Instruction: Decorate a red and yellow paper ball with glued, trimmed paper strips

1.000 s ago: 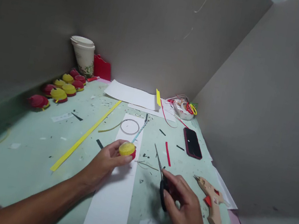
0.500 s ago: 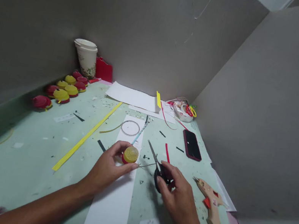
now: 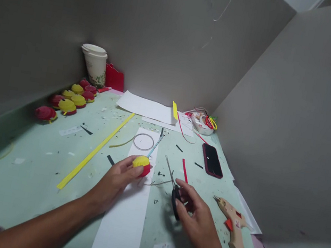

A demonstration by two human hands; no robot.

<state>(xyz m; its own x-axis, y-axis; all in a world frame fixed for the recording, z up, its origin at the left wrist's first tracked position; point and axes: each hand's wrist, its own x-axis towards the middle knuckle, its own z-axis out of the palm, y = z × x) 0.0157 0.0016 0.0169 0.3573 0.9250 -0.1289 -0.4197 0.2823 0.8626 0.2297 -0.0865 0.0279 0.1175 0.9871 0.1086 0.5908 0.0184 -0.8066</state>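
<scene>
A small yellow and red round piece [image 3: 141,166] is gripped between the thumb and fingers of my left hand [image 3: 117,179], above a long white paper strip [image 3: 122,223]. My right hand [image 3: 195,210] holds black-handled scissors [image 3: 175,196], their blades pointing up and away, nearly closed. A thin dark strand [image 3: 159,183] runs between the area below the round piece and the scissors. Just behind the round piece lie a thin metal ring [image 3: 143,142] and a light blue patterned stick [image 3: 155,146].
Several red and yellow round pieces [image 3: 78,100] sit at the left by a paper cup [image 3: 94,64]. A yellow strip [image 3: 96,150] crosses the left side. At the right are a phone [image 3: 212,161] and a glue gun [image 3: 233,223]. White sheets [image 3: 147,107] lie at the back.
My left hand has turned the round piece, so its red side now shows toward the right. The scissors have rotated slightly in my right hand, and their handles look narrower.
</scene>
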